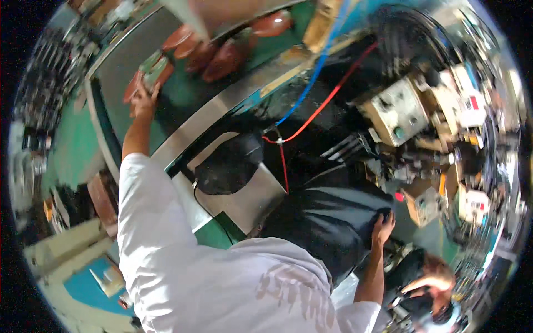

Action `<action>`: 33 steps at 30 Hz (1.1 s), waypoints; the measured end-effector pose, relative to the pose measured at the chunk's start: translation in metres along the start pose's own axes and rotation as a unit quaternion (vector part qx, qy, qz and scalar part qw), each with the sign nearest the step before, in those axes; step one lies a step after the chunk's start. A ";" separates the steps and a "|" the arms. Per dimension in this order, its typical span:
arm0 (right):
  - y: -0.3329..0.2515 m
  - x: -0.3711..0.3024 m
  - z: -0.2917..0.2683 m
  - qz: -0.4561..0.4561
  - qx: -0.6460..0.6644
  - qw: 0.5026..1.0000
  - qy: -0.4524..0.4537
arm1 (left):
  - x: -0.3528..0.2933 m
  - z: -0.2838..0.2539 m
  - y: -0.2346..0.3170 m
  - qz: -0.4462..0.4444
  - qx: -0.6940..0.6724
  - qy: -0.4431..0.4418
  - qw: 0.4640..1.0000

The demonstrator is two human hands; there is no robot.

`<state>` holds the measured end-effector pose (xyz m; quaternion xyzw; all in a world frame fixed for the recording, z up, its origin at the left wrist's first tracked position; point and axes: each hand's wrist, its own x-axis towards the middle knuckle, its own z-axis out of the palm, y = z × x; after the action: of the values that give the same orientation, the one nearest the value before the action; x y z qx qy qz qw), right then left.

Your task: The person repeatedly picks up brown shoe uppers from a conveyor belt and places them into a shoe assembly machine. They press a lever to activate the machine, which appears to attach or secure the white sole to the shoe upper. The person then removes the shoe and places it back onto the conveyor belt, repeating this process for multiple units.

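My left hand (144,101) reaches to the far left, its fingers around the near end of a reddish-brown, shoe-shaped piece with a green top (154,71). Blur hides its finer details. This piece lies on a green belt-like surface (183,108). Several more reddish-brown shoe-shaped pieces (227,58) sit beyond it, to the right. On the right, my right hand (383,228) rests against the knee of my dark trousers (333,216). Its fingers lie over the cloth, and I see no separate thing held in them.
A black rounded cover (230,166) sits on a grey plate before me. Blue (311,83) and red hoses (327,105) cross the middle. Control boxes (397,114) stand on the right. Another person (430,283) sits at the lower right. A metal edge (194,125) borders the belt.
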<state>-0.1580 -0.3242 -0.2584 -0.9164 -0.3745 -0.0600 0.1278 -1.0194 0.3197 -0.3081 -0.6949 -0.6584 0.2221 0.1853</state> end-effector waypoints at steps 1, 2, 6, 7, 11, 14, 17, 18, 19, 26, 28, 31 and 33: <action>-0.026 0.016 0.003 -0.005 0.058 0.996 -0.063 | -0.018 0.001 -0.016 -0.001 -0.026 0.000 1.000; -0.055 0.009 -0.022 0.036 0.099 0.988 -0.113 | 0.002 -0.027 0.002 0.038 -0.047 0.013 0.998; -0.097 0.023 -0.026 0.101 -0.012 0.992 -0.076 | 0.006 -0.063 0.033 0.129 -0.162 0.057 0.977; -0.115 0.035 -0.041 0.106 -0.004 0.989 -0.104 | 0.002 -0.076 0.041 0.135 -0.179 0.056 0.973; -0.103 0.014 -0.054 0.188 0.083 0.975 -0.081 | 0.003 -0.162 0.137 0.237 -0.211 0.052 0.947; -0.090 0.004 -0.039 0.206 0.127 0.970 -0.037 | -0.005 -0.232 0.209 0.338 -0.246 0.064 0.906; -0.066 -0.010 -0.024 0.152 0.193 0.968 0.045 | -0.042 -0.306 0.303 0.482 -0.323 0.053 0.813; -0.055 -0.015 -0.026 0.133 0.232 0.963 0.037 | -0.067 -0.329 0.336 0.526 -0.350 0.040 0.774; -0.046 -0.018 -0.030 0.118 0.269 0.955 0.032 | -0.099 -0.356 0.378 0.575 -0.384 0.019 0.723; 0.069 -0.263 -0.086 0.493 0.176 0.820 0.234 | -0.519 -0.530 0.558 0.837 -0.461 -0.022 0.294; 0.112 -0.403 -0.088 0.545 0.013 0.810 0.216 | -0.596 -0.561 0.536 0.898 -0.387 -0.059 0.200; 0.117 -0.531 -0.158 0.612 -0.087 0.769 0.163 | -0.635 -0.549 0.542 0.923 -0.329 -0.107 0.170; 0.117 -0.599 -0.190 0.697 -0.113 0.698 0.118 | -0.643 -0.540 0.547 0.929 -0.301 -0.111 0.183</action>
<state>-0.5054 -0.8592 -0.2210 -0.9083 0.3991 -0.1031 0.0720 -0.2873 -0.3380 -0.1174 -0.7701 0.4378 0.0914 -0.4549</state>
